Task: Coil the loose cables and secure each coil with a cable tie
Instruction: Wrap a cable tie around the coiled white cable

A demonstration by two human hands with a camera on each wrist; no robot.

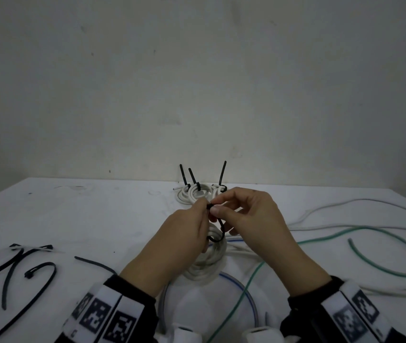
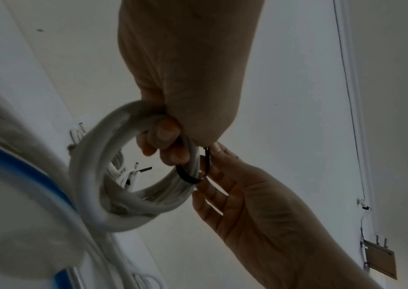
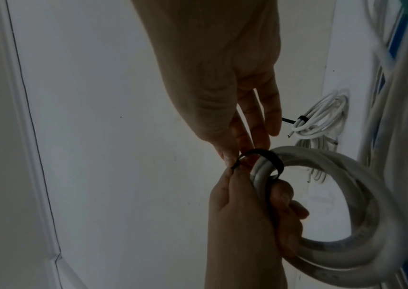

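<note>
The left hand (image 1: 182, 231) holds a white coil (image 1: 209, 261) of cable up above the white desk (image 1: 98, 219). Its fingers (image 2: 163, 136) curl round the top of the coil, and its thumb and first finger pinch one end of a black tie (image 1: 218, 229). The coil hangs down from the hand like a ring standing on its edge, with its hole facing sideways. The tie makes a loose loop round the top of the coil, and both its ends point up to where the two hands meet. The right hand (image 1: 249, 214) pinches the other end of the tie with its thumb and first finger, while its other fingers (image 3: 269, 109) are spread out and fairly straight. At the far edge of the desk, close to the wall, lie tied coils (image 1: 197, 193) of white cable, and their black tie tails stick straight up. A green cable (image 1: 382, 256) lies loose on the right in a big open curve, and loose white cables (image 1: 345, 206) run off to the right behind it. On the left side of the desk lie spare ties (image 1: 23, 276), long and black, some straight and one bent into a hook.
</note>
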